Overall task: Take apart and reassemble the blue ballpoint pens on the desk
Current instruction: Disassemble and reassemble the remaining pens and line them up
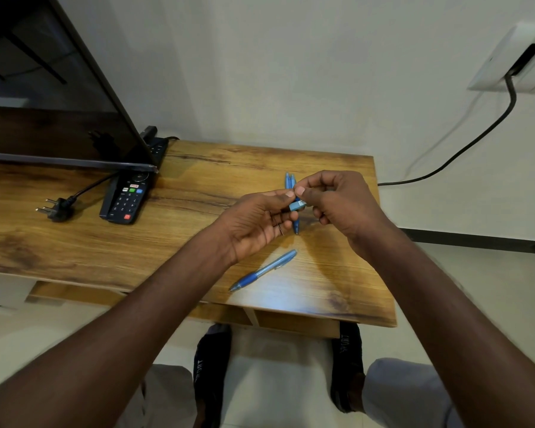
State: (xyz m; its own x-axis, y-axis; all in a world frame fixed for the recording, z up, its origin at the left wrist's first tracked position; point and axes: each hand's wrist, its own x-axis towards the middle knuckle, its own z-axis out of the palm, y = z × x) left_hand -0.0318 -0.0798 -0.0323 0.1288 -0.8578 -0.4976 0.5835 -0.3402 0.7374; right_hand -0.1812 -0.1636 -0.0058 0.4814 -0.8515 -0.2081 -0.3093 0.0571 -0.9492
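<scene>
A light-blue pen barrel (297,206) is being pinched by the left hand (257,225) and right hand (337,202), so small inner parts are being risked rolling off the desk (198,186).

remote (126,197) left of pen (261,271), on desk (198,168)

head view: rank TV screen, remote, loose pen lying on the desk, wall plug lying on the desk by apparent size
1. TV screen, by far the largest, though cropped.
2. Remote.
3. Loose pen: about as long as the remote but much thinner; it lies nearer the camera, so this is unsure.
4. Wall plug, smallest.
</scene>
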